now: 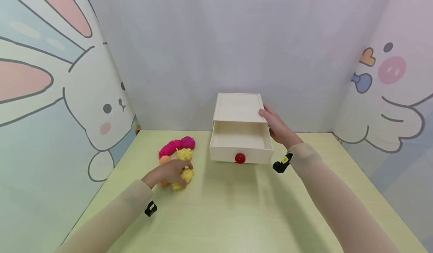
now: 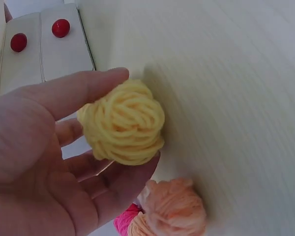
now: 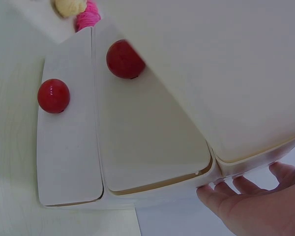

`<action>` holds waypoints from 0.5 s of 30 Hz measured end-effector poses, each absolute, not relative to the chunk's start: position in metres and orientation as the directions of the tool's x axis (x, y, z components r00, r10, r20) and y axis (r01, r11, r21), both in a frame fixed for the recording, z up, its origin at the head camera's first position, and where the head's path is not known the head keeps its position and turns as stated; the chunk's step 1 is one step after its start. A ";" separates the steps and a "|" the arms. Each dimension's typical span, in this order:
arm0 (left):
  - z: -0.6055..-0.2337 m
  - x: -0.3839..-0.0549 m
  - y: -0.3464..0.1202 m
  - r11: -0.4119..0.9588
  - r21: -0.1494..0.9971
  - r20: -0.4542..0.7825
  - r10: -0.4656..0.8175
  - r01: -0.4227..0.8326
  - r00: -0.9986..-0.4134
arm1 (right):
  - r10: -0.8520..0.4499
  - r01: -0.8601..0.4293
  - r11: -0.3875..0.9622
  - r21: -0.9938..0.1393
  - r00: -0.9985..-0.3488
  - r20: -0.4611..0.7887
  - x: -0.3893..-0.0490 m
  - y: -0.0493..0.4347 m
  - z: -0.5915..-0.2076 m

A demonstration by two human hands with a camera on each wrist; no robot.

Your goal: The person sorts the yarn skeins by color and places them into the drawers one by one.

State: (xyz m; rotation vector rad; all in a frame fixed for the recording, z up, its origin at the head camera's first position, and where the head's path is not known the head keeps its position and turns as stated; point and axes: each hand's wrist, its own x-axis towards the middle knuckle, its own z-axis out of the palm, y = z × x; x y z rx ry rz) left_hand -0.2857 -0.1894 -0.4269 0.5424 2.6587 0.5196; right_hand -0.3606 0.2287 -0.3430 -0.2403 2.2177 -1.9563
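My left hand [image 1: 171, 171] is over a cluster of small yarn balls on the left of the table. In the left wrist view its thumb and fingers curl round a yellow yarn ball [image 2: 128, 123], just above the tabletop. A peach yarn ball [image 2: 174, 207] is close below those fingers. On the right, my right hand [image 1: 278, 128] lies against the side of a white drawer cabinet [image 1: 239, 108], thumb at its top edge. Its fingertips touch the cabinet's side in the right wrist view. The top drawer [image 1: 223, 153], with a red knob [image 1: 240, 158], is pulled out and bare inside.
Pink yarn [image 1: 170, 148], a magenta yarn ball [image 1: 187, 142], another yellow ball [image 1: 184, 154] and an orange one [image 1: 164, 159] lie by the left hand. Two lower drawers with red knobs [image 3: 54, 96] are closed. A grey curtain [image 1: 176, 57] hangs behind the table [image 1: 230, 215].
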 end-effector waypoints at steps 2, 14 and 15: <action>-0.427 -0.286 -0.190 0.851 0.427 -0.287 0.448 0.306 -0.847 | -0.233 -0.006 0.128 -0.992 -0.972 -0.024 -0.361 0.228 -0.344; -0.379 -0.299 -0.193 0.782 0.464 -0.205 0.552 0.416 -0.808 | -0.230 -0.010 0.137 -0.991 -0.973 -0.022 -0.359 0.227 -0.341; -0.372 -0.301 -0.193 0.775 0.463 -0.195 0.562 0.430 -0.804 | -0.230 -0.010 0.134 -0.991 -0.973 -0.022 -0.359 0.227 -0.341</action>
